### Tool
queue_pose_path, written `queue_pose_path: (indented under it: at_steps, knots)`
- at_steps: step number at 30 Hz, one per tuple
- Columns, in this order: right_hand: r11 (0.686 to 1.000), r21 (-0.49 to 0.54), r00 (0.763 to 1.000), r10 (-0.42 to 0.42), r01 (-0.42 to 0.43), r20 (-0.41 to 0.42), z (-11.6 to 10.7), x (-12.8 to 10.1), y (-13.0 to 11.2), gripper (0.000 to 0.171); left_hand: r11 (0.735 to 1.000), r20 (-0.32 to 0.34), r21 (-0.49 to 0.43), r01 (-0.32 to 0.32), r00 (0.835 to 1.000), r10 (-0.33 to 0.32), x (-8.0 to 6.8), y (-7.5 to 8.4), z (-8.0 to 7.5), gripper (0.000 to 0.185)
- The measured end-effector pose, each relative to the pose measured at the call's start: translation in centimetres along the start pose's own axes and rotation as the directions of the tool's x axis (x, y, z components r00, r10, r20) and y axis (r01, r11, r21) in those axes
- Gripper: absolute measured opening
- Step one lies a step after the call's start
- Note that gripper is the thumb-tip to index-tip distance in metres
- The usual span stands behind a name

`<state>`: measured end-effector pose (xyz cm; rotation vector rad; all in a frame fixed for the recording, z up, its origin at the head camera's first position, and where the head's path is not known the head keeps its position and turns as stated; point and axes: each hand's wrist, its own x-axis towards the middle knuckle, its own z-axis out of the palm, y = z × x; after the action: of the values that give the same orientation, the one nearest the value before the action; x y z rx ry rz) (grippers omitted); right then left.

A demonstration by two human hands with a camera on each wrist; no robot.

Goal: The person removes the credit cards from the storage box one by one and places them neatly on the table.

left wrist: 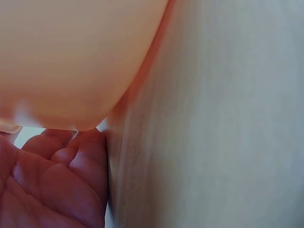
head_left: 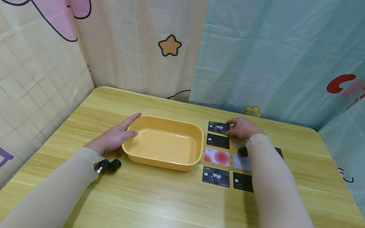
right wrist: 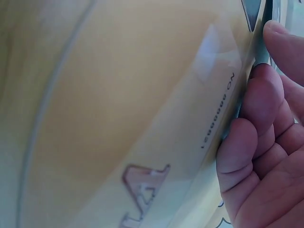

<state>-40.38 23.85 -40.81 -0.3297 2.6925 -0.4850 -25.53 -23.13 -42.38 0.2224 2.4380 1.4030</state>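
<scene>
My left hand holds the left end of a yellow plastic tray, thumb over the rim and fingers along the outer wall. In the left wrist view its fingers lie against the tray's side, close to the tabletop. At the far right, my right hand pinches the right edge of a black VIP card. The right wrist view shows thumb and fingertips at a dark card edge. Under that hand lies a see-through card with printed digits.
Right of the tray stand rows of cards: a black VIP card, a pink patterned card, a pale lilac card and two black cards nearest me. My right forearm partly covers another dark card. Curtains hang behind the table.
</scene>
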Motion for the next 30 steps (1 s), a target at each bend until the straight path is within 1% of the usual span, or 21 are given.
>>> queue_pose_path:
  at_steps: [13, 17, 21, 25, 30]
  knots:
    - [0.999, -0.038, 1.000, -0.010, 0.010, -0.003, 0.2, 0.0, 0.0, 0.057, 1.000, -0.005, -0.005, 0.004, 1.000, -0.004, 0.1, -0.1, 0.1, 0.069]
    - [0.999, -0.039, 1.000, -0.012, 0.012, -0.005, 0.4, 0.2, 0.0, 0.047, 1.000, -0.003, -0.004, 0.001, 1.000, -0.001, 0.1, -0.2, 0.1, 0.070]
    - [0.999, -0.042, 0.999, -0.032, 0.030, -0.036, 0.5, 0.2, 0.0, 0.042, 1.000, -0.001, -0.010, -0.001, 1.000, 0.001, 0.0, -0.1, 0.1, 0.070]
    - [0.998, -0.045, 0.997, -0.049, 0.046, -0.052, 0.5, -0.1, -0.5, 0.046, 1.000, 0.001, -0.012, -0.004, 1.000, 0.004, 0.0, -0.1, 0.1, 0.070]
    - [0.996, -0.037, 0.996, -0.085, 0.084, -0.023, 0.4, -0.6, -2.0, 0.051, 1.000, 0.002, -0.024, 0.003, 1.000, -0.003, 0.0, 0.0, 0.1, 0.069]
